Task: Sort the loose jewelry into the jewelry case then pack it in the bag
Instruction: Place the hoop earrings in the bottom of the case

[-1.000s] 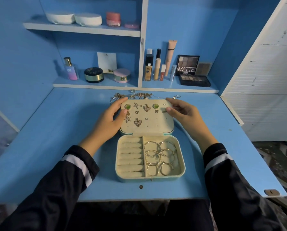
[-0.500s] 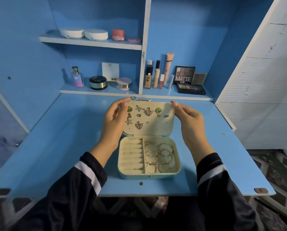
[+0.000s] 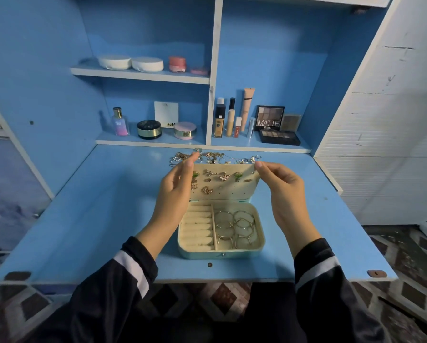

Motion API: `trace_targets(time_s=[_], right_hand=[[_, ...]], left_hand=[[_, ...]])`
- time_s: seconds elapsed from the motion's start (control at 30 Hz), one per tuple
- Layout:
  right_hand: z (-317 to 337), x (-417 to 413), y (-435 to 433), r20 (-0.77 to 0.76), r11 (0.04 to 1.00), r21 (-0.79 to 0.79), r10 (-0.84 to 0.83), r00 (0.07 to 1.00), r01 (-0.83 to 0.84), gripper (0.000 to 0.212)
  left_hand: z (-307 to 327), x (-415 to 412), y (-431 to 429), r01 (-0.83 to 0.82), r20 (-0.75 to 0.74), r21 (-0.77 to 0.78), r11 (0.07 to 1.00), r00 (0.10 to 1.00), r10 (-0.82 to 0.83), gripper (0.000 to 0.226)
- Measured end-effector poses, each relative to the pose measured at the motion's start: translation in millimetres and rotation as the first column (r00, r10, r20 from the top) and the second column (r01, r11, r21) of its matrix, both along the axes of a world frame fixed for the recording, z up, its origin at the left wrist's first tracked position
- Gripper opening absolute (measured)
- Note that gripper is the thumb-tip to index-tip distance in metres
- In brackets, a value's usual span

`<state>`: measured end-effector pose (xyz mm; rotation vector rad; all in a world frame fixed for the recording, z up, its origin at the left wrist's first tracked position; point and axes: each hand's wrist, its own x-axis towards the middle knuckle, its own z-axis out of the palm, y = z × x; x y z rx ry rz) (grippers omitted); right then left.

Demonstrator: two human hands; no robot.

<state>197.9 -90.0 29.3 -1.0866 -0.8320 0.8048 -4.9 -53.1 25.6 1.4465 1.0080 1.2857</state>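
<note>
Open jewelry case point(image 3: 220, 253) at the middle of the front edge of the desk point(image 3: 96, 206), hoops point(image 3: 237, 226) in its right compartment. Studded lid point(image 3: 228, 191) tipped up, top-left corner pinched by left hand point(image 3: 175, 191), top-right by right hand point(image 3: 284, 194), likely for closing. Loose jewelry point(image 3: 207, 155) heaped along the back edge, unsorted. No bag visible.

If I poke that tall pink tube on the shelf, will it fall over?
Probably: the tall pink tube stands upright on a narrow end, so it likely tips easily. It looks round, so it may roll, and could knock the small red bottle beside it.
</note>
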Motion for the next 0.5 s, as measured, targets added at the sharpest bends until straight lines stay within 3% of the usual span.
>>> trace_targets(time_s=[0.13,0.33,0.5], right_hand=[[-0.9,-1.9,-18.5,0.067,0.998,-0.056,0.039,0.997,-0.035,0.02],[-14.0,-1.7,-55.4,0.275,0.971,-0.199,0.183,0.944,-0.13,0.028],[-23.9,1.6,-72.9,0.282,0.927,-0.268,0.337,0.898,-0.264,0.029]], left_hand=[[-5.2,-8.3,-16.2,0.057,-0.107,0.046,0.997,0.993,-0.052,0.041],[-24.7,-26.2,-30.5,0.188,-0.238,-0.016,0.982,0.953,-0.187,0.057],[-41.4,-40.2,-39.3,0.287,-0.297,-0.131,0.949,0.902,-0.314,0.076]])
